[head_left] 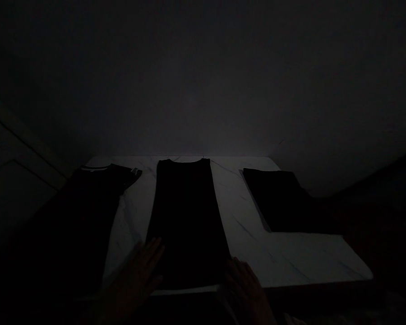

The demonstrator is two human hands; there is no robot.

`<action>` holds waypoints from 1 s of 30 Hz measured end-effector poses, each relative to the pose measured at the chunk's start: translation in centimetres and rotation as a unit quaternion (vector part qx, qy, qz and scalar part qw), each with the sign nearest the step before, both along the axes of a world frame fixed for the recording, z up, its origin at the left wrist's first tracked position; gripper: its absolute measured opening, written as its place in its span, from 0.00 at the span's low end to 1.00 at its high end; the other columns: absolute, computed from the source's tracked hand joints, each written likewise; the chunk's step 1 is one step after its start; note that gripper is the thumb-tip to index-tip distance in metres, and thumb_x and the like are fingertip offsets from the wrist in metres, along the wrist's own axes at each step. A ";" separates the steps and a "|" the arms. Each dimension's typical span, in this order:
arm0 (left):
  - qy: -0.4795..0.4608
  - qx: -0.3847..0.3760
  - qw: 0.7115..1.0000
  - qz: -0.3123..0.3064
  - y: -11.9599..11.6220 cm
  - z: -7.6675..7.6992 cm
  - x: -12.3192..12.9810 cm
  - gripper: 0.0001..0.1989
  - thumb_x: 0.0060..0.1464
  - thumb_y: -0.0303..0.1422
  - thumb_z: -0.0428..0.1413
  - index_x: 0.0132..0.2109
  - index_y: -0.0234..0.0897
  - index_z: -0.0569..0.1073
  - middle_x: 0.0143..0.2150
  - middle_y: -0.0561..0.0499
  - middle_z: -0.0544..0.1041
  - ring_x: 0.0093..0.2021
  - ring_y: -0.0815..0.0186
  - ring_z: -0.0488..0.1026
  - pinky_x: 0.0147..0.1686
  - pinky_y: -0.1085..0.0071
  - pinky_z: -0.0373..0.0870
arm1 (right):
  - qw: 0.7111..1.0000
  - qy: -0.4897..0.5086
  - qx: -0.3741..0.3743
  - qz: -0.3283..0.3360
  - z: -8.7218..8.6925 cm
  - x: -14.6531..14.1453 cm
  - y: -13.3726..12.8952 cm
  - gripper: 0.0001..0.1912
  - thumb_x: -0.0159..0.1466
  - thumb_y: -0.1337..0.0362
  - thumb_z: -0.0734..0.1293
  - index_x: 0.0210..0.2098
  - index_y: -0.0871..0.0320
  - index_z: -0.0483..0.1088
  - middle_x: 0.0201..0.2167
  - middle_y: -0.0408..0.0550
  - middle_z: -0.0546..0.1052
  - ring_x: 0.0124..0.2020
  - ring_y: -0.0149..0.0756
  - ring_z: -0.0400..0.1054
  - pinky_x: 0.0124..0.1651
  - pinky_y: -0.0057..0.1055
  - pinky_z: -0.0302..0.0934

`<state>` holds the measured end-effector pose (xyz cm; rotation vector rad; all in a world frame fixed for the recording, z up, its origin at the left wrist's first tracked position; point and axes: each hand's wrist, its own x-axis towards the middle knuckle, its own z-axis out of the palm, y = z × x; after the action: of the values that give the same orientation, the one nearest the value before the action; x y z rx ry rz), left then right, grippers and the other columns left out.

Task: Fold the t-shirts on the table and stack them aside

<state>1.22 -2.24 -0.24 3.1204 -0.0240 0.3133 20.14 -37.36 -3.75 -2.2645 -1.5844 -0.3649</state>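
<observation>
A dark shirt [187,221], its sides folded in to a narrow shape, lies flat with the neckline at the far end. My left hand [140,268] rests at its lower left edge with the fingers stretched out. At the lower right corner lies my right hand [242,282], fingers extended and touching the cloth's edge. Neither hand grips anything that I can see. The light is very dim, so details of the fabric are hidden.
The shirt lies on a white marble-patterned table [246,234] against a grey wall [196,90]. Another dark T-shirt [88,221] is spread on the left, hanging past the edge. A dark folded cloth [280,201] lies on the right.
</observation>
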 end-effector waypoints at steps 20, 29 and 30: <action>-0.086 0.118 0.989 0.026 1.0 -1.8 -0.6 0.35 0.67 0.45 0.47 0.75 0.41 0.48 0.70 0.48 0.65 0.66 0.58 0.66 0.62 0.63 0.63 | 0.959 0.204 -0.156 -0.120 9.7 7.4 33.5 0.16 0.70 0.57 0.64 0.41 0.63 0.79 0.39 0.58 0.83 0.40 0.46 0.78 0.38 0.36 0.69; -0.110 0.153 0.982 0.004 2.4 -4.4 -0.7 0.36 0.64 0.46 0.50 0.75 0.45 0.50 0.66 0.52 0.71 0.64 0.59 0.69 0.60 0.62 0.63 | 0.966 0.198 -0.127 -0.105 10.5 7.1 30.3 0.12 0.67 0.64 0.65 0.48 0.56 0.75 0.41 0.52 0.83 0.40 0.45 0.79 0.39 0.34 0.69; -0.111 0.160 0.981 0.000 2.6 -4.9 -1.0 0.34 0.64 0.46 0.50 0.74 0.48 0.52 0.65 0.53 0.72 0.64 0.59 0.68 0.61 0.61 0.63 | 0.967 0.201 -0.127 -0.092 10.7 6.9 28.8 0.11 0.66 0.64 0.66 0.47 0.55 0.75 0.41 0.50 0.83 0.41 0.43 0.79 0.40 0.33 0.69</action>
<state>0.20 0.32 -5.16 3.3786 -0.0844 0.7255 26.99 -8.52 6.92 -2.4814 -1.2763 0.2583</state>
